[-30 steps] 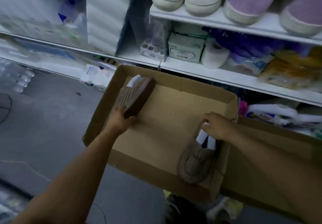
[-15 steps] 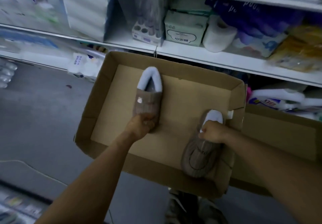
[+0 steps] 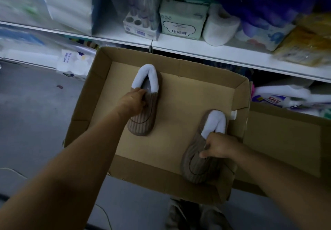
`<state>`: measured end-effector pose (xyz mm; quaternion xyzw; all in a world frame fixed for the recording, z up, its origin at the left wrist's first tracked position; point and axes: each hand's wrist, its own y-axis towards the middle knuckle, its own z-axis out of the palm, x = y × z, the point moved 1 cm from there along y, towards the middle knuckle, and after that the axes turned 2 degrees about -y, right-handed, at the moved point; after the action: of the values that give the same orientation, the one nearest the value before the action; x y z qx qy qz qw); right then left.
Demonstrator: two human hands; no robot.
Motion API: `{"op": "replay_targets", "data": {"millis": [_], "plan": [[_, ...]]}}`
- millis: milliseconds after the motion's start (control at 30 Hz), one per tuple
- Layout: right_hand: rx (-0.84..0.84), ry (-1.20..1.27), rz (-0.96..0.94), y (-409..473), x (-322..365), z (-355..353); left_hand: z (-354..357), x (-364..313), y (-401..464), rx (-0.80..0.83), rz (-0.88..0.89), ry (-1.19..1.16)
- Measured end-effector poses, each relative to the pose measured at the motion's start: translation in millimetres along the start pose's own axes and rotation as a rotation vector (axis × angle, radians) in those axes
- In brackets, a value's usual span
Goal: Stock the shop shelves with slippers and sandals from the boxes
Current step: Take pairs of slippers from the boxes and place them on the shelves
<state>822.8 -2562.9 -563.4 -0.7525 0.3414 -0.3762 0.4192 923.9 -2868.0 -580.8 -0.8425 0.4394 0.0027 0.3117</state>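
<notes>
Brown ribbed fabric with a white fleece collar is what you have under each hand: your left hand (image 3: 131, 101) is closed on the left brown ribbed slipper (image 3: 144, 102), fingers curled over its near side just below the collar, while your right hand (image 3: 219, 148) pinches the right brown ribbed slipper (image 3: 200, 160) at the edge of its opening, thumb on the ribbed upper. Both slippers lie sole-down, toes pointing toward you, inside the shallow open cardboard box (image 3: 179, 65). The left one sits in the middle of the box floor; the right one lies in the near right corner, touching the box wall. A second cardboard box (image 3: 283, 140) stands just beside the first on the right. Beyond the boxes runs a white shop shelf (image 3: 206, 50) carrying a pale green tissue carton (image 3: 182, 20), a white toilet roll (image 3: 221, 27) and blue wrapped packs (image 3: 265, 6). Grey floor (image 3: 32, 104) lies to your left.
</notes>
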Motion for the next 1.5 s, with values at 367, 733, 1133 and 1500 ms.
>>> {"op": "replay_targets", "data": {"millis": [367,733,1133,1500], "plan": [[-0.270,0.206,-0.095,-11,1,-21,-10,-59,-44,0.013,0.154,0.154],[-0.442,0.134,-0.174,-114,15,-85,-71,-139,-121,0.009,0.306,0.076],[-0.630,0.102,-0.142,-284,-49,-114,-141,-284,-207,0.063,0.529,0.108],[-0.867,0.011,-0.041,-450,-242,-58,-91,-507,-300,-0.132,0.683,0.266]]}}
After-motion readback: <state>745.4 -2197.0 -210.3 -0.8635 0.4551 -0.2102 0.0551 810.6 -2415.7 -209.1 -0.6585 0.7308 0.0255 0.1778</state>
